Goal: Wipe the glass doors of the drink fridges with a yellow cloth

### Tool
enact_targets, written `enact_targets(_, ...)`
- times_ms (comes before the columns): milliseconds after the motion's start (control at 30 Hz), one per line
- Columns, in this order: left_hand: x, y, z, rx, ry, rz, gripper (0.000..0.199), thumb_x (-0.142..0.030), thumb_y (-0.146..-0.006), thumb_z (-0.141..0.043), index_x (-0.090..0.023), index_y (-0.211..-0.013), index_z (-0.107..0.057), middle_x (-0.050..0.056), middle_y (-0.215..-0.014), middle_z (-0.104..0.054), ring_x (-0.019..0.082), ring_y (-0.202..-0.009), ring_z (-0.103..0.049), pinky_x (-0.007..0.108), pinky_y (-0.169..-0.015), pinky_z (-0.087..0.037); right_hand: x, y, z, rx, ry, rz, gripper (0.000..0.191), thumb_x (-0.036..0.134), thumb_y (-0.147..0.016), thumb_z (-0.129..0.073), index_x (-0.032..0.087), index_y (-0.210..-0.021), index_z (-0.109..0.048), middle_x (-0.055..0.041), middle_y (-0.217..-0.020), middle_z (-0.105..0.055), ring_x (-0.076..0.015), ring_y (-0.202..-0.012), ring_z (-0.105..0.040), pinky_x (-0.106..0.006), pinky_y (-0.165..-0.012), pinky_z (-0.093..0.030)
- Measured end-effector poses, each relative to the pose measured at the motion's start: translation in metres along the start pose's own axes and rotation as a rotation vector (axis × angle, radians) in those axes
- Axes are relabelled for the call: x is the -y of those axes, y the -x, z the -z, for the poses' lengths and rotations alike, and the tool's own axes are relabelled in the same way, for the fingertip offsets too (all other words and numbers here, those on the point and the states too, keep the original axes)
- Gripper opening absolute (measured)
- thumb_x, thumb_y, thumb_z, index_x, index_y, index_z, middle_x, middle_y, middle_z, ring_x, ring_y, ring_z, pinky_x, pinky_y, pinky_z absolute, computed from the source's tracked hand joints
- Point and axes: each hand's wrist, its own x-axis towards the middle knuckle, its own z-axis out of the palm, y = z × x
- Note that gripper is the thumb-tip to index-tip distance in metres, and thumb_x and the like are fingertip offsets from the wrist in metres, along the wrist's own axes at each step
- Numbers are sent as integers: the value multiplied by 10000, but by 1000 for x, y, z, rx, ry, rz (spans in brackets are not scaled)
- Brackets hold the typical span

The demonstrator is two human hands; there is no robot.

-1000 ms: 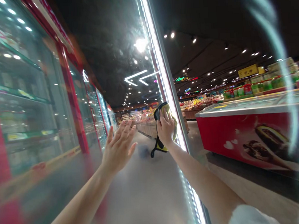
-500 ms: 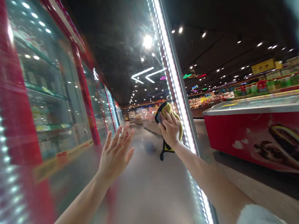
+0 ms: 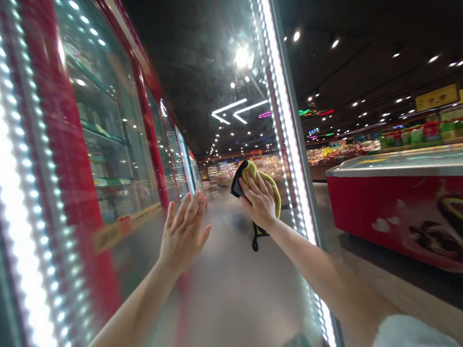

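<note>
A glass door (image 3: pixel 231 279) stands upright in front of me, with bright strips of lights along both side edges. My left hand (image 3: pixel 183 229) lies flat against the glass, its fingers stretched out and nothing in it. Right of it, my right hand (image 3: pixel 260 200) presses a yellow and grey cloth (image 3: pixel 271 184) with black trim to the glass. The fingers of that hand lie over the cloth, and a black loop hangs below it.
Red-framed glass cabinets (image 3: pixel 149 131) with shelves line the left. At the right is a red chest freezer (image 3: pixel 368 201) with ice cream pictures, and jars (image 3: pixel 430 132) stand behind it. The door's lit edge (image 3: pixel 292 137) rises between my right hand and the freezer.
My right hand and the cloth have shifted slightly left on the glass, towards my left hand. My left hand keeps its place. The view has turned a little to the left.
</note>
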Motion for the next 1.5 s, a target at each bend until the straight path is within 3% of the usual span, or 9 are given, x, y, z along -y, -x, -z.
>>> enact_targets(167, 5, 13, 7, 17, -18, 5, 914, -371, -957, -579, -281, -1635, 27, 92, -1677, -283, 294, -1553, -257, 538, -1300, -101, -16, 43, 10, 77, -23, 238, 456, 311, -1022, -483, 372, -1471, -542, 32, -1581, -489, -224, -1509, -363, -414, -1232, -289)
enact_targets(367, 22, 24, 17, 0, -51, 26, 889, -392, -971, -575, -296, -1636, 8, 102, -1674, -287, 289, -1558, -241, 553, -1293, -122, 3, -19, 2, -110, -3, -175, 506, 370, -1039, -418, 299, -1538, -460, -34, -1615, -438, -318, -1525, -314, -544, -1194, -315)
enact_targets(500, 25, 29, 18, -1, -58, 25, 865, -393, -980, -562, -295, -1638, -8, 98, -1673, -293, 282, -1556, -251, 538, -1293, -141, 45, -12, 0, 11, -40, 69, 478, 381, -1044, -440, 347, -1519, -481, 14, -1608, -449, -291, -1539, -292, -509, -1223, -271)
enact_targets(633, 29, 40, 26, 20, -71, 37, 888, -381, -968, -572, -279, -1637, 3, 93, -1680, -275, 284, -1556, -253, 528, -1296, -143, 27, 33, 5, 93, -65, 296, 474, 297, -1034, -465, 394, -1496, -502, 50, -1558, -513, -225, -1513, -357, -423, -1238, -262)
enact_targets(767, 37, 52, 37, 36, -94, 54, 892, -387, -962, -578, -290, -1636, -2, 80, -1681, -272, 283, -1556, -253, 524, -1298, -144, 12, 15, 2, -42, -38, -25, 574, 280, -1031, -409, 263, -1601, -343, -49, -1550, -526, -262, -1472, -421, -453, -1190, -327)
enact_targets(900, 40, 56, 41, 47, -99, 53, 891, -393, -972, -571, -276, -1636, 12, 96, -1677, -280, 285, -1555, -253, 530, -1293, -162, 55, -12, -6, -92, -66, -101, 545, 348, -1044, -400, 271, -1583, -384, -35, -1585, -480, -299, -1511, -350, -499, -1187, -310)
enact_targets(1133, 43, 77, 47, 72, -141, 54, 865, -374, -990, -554, -265, -1641, 3, 120, -1666, -309, 284, -1557, -250, 538, -1284, -198, 65, 46, 2, 110, -110, 352, 448, 276, -1041, -453, 374, -1469, -541, 47, -1511, -571, -222, -1498, -382, -432, -1253, -212)
enact_targets(1367, 58, 99, 61, 81, -205, 100, 852, -366, -997, -539, -271, -1639, 13, 122, -1666, -308, 296, -1552, -265, 562, -1274, -212, 104, -16, -5, -21, -110, -5, 463, 282, -1037, -423, 322, -1487, -529, 1, -1630, -413, -311, -1548, -268, -555, -1224, -239)
enact_targets(1500, 56, 106, 61, 79, -212, 116, 869, -357, -991, -548, -256, -1638, 23, 126, -1667, -304, 300, -1547, -279, 553, -1274, -221, 136, -2, -6, 31, -154, 288, 455, 363, -1039, -476, 369, -1494, -506, 48, -1608, -443, -284, -1541, -291, -524, -1245, -191)
